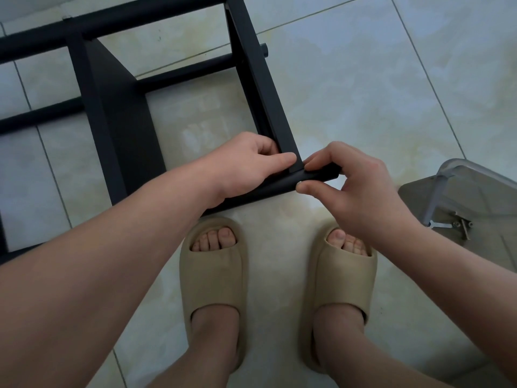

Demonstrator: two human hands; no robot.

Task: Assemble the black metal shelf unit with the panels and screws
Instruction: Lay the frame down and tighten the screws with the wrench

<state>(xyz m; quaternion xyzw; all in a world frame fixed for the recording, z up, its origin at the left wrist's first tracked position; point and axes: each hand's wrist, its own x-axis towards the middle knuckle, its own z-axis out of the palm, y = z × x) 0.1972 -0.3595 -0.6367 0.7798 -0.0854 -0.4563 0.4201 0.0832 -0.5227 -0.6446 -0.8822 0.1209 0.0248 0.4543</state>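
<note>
Shelf: black metal shelf unit [120,116], part-built, laid on its side on pale tiled floor [363,79], in front of beige slide sandals [212,278].
Joint in hand: near corner, where flat black metal panel [268,88] meets black round metal tube [279,186].
Left hand [251,163]: fingers curled round the panel's near end, thumb laid along the edge; corner is gripped.
Right hand [358,186]: tube end pinched between thumb and fingertips; a small pale glint sits by the thumb tip, possibly a screw head, cannot be told.
Step judged: panel end being lined up with tube end, likely for a screw to be started.
Hardware: loose silver screws [465,227] and small flat silver wrench [440,225] lie on clear plastic stand [475,191], well apart to the right.
How to do it well: panel should be kept flush and square by the left hand; holes to be lined up before any screw is driven; screw to be started by finger, straight in, and tightened with the wrench only once seated.
Risk: cross-threading if the corner slips; screw may be dropped on tiles.
</note>
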